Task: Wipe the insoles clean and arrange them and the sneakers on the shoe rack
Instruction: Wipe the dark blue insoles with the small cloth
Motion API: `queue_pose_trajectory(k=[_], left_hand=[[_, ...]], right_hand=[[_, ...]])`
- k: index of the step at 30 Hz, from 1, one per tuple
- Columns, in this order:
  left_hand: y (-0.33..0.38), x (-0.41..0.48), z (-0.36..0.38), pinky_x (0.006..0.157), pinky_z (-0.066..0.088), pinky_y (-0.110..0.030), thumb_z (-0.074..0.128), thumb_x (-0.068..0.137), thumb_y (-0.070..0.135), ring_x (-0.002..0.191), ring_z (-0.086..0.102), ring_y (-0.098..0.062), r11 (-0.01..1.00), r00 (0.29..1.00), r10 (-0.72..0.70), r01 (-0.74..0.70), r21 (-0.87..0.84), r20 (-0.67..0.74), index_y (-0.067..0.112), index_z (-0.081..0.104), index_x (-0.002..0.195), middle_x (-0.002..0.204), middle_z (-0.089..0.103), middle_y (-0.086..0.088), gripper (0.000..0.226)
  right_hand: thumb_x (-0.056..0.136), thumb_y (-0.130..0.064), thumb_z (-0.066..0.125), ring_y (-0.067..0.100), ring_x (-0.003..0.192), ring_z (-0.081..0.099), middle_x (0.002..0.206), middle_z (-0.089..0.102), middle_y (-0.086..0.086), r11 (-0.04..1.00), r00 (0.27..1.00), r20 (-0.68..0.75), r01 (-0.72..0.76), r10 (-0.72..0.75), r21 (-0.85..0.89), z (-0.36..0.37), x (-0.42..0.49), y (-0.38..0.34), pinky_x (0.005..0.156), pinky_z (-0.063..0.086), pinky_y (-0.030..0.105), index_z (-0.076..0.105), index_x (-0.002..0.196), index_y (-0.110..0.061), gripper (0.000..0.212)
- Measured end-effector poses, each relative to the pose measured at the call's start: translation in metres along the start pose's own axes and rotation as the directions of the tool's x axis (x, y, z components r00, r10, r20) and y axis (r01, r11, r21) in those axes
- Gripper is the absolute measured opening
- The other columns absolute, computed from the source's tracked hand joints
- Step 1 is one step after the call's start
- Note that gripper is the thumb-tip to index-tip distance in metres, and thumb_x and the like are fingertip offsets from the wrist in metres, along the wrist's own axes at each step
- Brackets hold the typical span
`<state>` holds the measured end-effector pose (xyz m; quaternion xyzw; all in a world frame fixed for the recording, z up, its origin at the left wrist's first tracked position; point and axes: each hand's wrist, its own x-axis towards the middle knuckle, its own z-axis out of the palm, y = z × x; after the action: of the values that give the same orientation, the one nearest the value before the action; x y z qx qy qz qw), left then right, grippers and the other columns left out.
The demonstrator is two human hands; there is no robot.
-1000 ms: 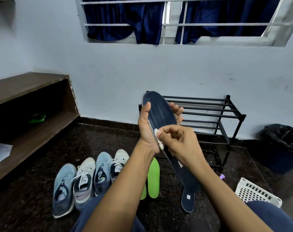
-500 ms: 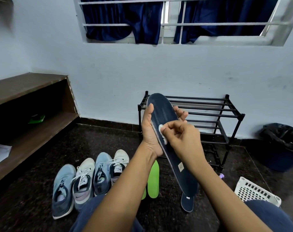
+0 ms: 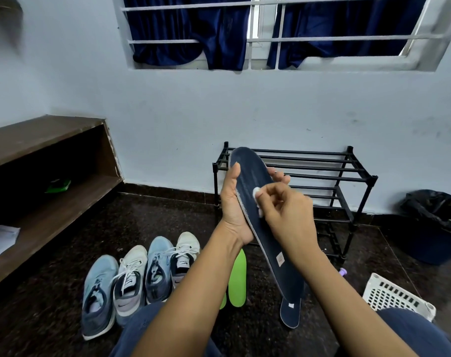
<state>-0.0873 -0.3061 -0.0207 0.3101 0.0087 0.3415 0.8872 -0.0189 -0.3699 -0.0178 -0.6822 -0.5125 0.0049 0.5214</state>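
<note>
While left hand grips insole, right hand presses wipe.

- Dark blue curtains hang behind white window bars.
- Wooden shelf on the left, holding a green item and white paper.
- Blue bin with a black liner, at the right wall.
- White slotted basket on the dark floor, a small purple thing near it.
</note>
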Motion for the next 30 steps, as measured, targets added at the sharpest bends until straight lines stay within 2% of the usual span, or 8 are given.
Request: queue_pose_trajectory(k=[3, 6, 9, 12, 16, 18, 23, 30], left_hand=[[-0.001, 0.001, 0.001, 0.093, 0.053, -0.037, 0.084, 0.055, 0.051, 0.099, 0.066, -0.027, 1.0, 1.0, -0.016, 0.016, 0.004, 0.008, 0.003, 0.069, 0.091, 0.095, 0.067, -0.012, 0.062], [0.007, 0.002, -0.005, 0.102, 0.046, -0.042, 0.085, 0.051, 0.053, 0.105, 0.065, -0.029, 1.0, 1.0, 0.001, -0.001, -0.018, -0.005, 0.001, 0.07, 0.096, 0.102, 0.066, -0.013, 0.071], [0.012, 0.003, -0.009, 0.107, 0.041, -0.042, 0.08, 0.058, 0.054, 0.109, 0.062, -0.028, 0.999, 0.999, 0.034, -0.034, -0.032, 0.005, 0.0, 0.066, 0.109, 0.109, 0.064, -0.012, 0.076], [0.006, 0.002, -0.005, 0.102, 0.045, -0.039, 0.083, 0.055, 0.053, 0.105, 0.063, -0.027, 0.999, 0.999, 0.032, -0.032, -0.015, -0.011, 0.002, 0.066, 0.105, 0.103, 0.066, -0.012, 0.073], [-0.002, 0.003, 0.001, 0.094, 0.052, -0.035, 0.087, 0.05, 0.051, 0.1, 0.063, -0.025, 1.0, 1.0, 0.003, -0.003, 0.007, -0.01, 0.005, 0.066, 0.096, 0.096, 0.065, -0.01, 0.068], [0.0, 0.003, 0.001, 0.097, 0.049, -0.036, 0.087, 0.049, 0.052, 0.099, 0.065, -0.025, 1.0, 1.0, -0.006, 0.006, -0.002, -0.016, 0.004, 0.069, 0.091, 0.094, 0.066, -0.01, 0.066], [0.012, 0.002, -0.006, 0.099, 0.046, -0.04, 0.086, 0.048, 0.055, 0.1, 0.066, -0.026, 0.998, 0.999, 0.038, -0.039, -0.049, -0.028, 0.003, 0.067, 0.095, 0.099, 0.066, -0.012, 0.073], [0.001, 0.001, 0.002, 0.085, 0.056, -0.035, 0.09, 0.044, 0.05, 0.095, 0.065, -0.025, 0.999, 1.0, -0.014, 0.014, -0.042, -0.007, 0.005, 0.066, 0.089, 0.09, 0.064, -0.011, 0.068]], right_hand=[[0.089, -0.029, 0.063, 0.017, 0.058, 0.061, 0.062, 0.063, -0.006, 0.999, 0.994, -0.101, 0.044, -0.046, -0.021, 0.003, -0.005, 0.0, 0.06, 0.046, 0.028, 0.066, 0.082, -0.017, 0.014], [0.087, -0.022, 0.067, 0.002, 0.041, 0.051, 0.049, 0.058, -0.007, 0.936, 0.978, 0.198, -0.13, 0.067, 0.328, 0.003, -0.012, -0.011, 0.048, 0.038, 0.013, 0.069, 0.079, -0.014, 0.012], [0.086, -0.018, 0.067, 0.001, 0.034, 0.039, 0.044, 0.051, -0.007, 0.86, 0.923, 0.373, -0.26, 0.088, 0.439, 0.0, -0.013, -0.015, 0.04, 0.031, 0.012, 0.069, 0.076, -0.012, 0.012], [0.085, -0.022, 0.067, 0.003, 0.04, 0.049, 0.045, 0.057, -0.007, 0.956, 0.968, 0.238, -0.138, 0.075, 0.259, -0.002, -0.005, -0.008, 0.048, 0.038, 0.013, 0.068, 0.074, -0.017, 0.012], [0.089, -0.033, 0.062, 0.019, 0.062, 0.062, 0.06, 0.062, -0.006, 1.0, 1.0, -0.026, -0.006, 0.005, -0.003, 0.001, -0.002, 0.002, 0.064, 0.05, 0.034, 0.065, 0.081, -0.019, 0.016], [0.089, -0.028, 0.063, 0.011, 0.056, 0.062, 0.058, 0.062, -0.006, 0.998, 1.0, -0.018, 0.008, -0.007, 0.061, 0.002, -0.005, -0.001, 0.061, 0.049, 0.028, 0.066, 0.081, -0.019, 0.012], [0.087, -0.018, 0.066, 0.001, 0.034, 0.04, 0.042, 0.052, -0.007, 0.88, 0.929, 0.361, -0.234, 0.078, 0.414, -0.001, -0.013, -0.015, 0.041, 0.031, 0.011, 0.068, 0.076, -0.014, 0.012], [0.088, -0.035, 0.062, 0.016, 0.059, 0.061, 0.059, 0.064, -0.002, 0.999, 0.999, 0.004, -0.04, 0.04, 0.019, 0.003, -0.003, 0.003, 0.062, 0.048, 0.031, 0.065, 0.079, -0.019, 0.018]])
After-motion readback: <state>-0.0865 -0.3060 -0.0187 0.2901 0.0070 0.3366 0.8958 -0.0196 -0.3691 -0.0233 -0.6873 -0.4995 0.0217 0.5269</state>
